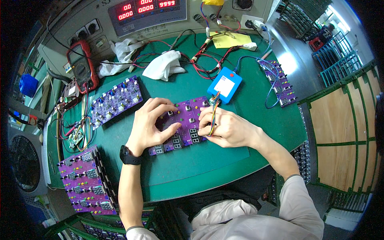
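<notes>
The purple circuit-board panel [186, 120] lies at the centre of the frame, flat on the green work mat [180, 170] and slanting up toward the right; its face carries white-on-dark seven-segment displays [194, 136] along the lower edge, with square push buttons [188, 108] and tiny coloured LEDs above them, and faint seams divide it into strips. The left hand [154, 120] is spread over its left part, thumb and fingers well apart, fingertips resting on the board rather than clasping it; the right hand [229, 127], at the panel's right end, has thumb and fingers pinched together on multicoloured wires [216, 106] — their very tip is hidden by the fingers. The wires lead up to a blue box [225, 86] with a white label and a red button, right of upper centre; a second purple panel [116, 100], thick with components, lies left of centre.
</notes>
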A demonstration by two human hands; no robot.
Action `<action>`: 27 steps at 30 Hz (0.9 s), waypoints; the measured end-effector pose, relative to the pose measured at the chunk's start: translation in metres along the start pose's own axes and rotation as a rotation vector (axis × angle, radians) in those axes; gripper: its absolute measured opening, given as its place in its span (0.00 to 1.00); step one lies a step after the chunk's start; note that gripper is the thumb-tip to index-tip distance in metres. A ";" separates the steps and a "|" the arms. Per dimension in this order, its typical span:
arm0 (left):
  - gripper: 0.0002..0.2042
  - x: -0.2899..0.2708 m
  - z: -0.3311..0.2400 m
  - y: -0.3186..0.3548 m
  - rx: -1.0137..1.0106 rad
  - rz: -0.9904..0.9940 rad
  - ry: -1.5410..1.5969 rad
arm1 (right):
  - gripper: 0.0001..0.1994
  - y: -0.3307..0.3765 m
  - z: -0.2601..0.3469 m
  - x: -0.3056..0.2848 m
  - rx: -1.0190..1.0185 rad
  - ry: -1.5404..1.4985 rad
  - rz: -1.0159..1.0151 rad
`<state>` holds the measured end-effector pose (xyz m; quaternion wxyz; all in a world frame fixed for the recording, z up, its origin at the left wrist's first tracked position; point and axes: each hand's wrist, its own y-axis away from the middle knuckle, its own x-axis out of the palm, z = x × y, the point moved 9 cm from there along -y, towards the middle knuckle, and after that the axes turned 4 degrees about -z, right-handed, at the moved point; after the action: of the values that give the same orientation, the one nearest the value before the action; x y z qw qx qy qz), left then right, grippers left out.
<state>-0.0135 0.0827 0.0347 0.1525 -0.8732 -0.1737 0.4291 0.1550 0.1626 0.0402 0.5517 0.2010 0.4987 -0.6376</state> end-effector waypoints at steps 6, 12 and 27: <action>0.19 0.000 -0.001 -0.001 0.005 -0.007 0.005 | 0.10 0.000 0.000 0.001 -0.003 0.015 0.005; 0.20 0.000 -0.002 0.000 0.022 -0.010 -0.005 | 0.09 0.001 -0.002 0.002 0.021 0.001 0.004; 0.17 0.009 -0.011 -0.001 0.079 -0.090 0.075 | 0.11 -0.021 0.017 -0.017 -0.003 -0.182 -0.128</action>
<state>0.0006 0.0859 0.0356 0.2124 -0.8732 -0.1898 0.3953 0.1462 0.1544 0.0693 0.5531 0.1091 0.4592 -0.6866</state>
